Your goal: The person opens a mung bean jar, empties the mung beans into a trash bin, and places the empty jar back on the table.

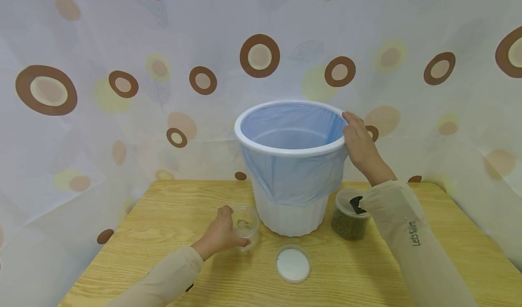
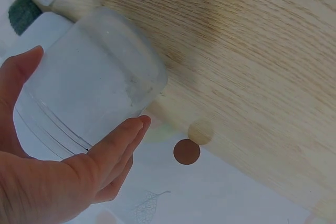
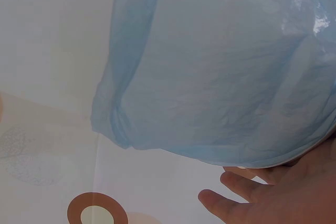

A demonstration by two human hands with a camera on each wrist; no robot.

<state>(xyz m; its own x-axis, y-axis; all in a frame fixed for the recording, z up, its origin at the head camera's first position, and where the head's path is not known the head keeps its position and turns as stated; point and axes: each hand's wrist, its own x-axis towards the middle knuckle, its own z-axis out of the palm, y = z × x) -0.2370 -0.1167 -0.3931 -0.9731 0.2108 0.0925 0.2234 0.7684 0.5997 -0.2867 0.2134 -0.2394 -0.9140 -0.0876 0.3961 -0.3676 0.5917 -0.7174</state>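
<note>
A clear round container (image 1: 246, 223) with a few bits of residue inside is gripped by the left hand (image 1: 222, 233), thumb on the near side and fingers on the far side. In the left wrist view the same container (image 2: 100, 72) lies between the thumb and fingers of the left hand (image 2: 68, 171). A white bin (image 1: 291, 218) lined with a blue bag (image 1: 297, 180) stands right of it. On the bin's right rim rests the right hand (image 1: 360, 148); in the right wrist view the right hand (image 3: 278, 192) has fingers extended beside the bag (image 3: 210, 77).
Right of the bin stands a clear tub (image 1: 350, 223) of dark green flakes, partly behind the right sleeve. A round lid or shallow dish with a white surface (image 1: 292, 265) lies in front of the bin. A patterned sheet (image 1: 220, 35) hangs behind the wooden table (image 1: 163, 225).
</note>
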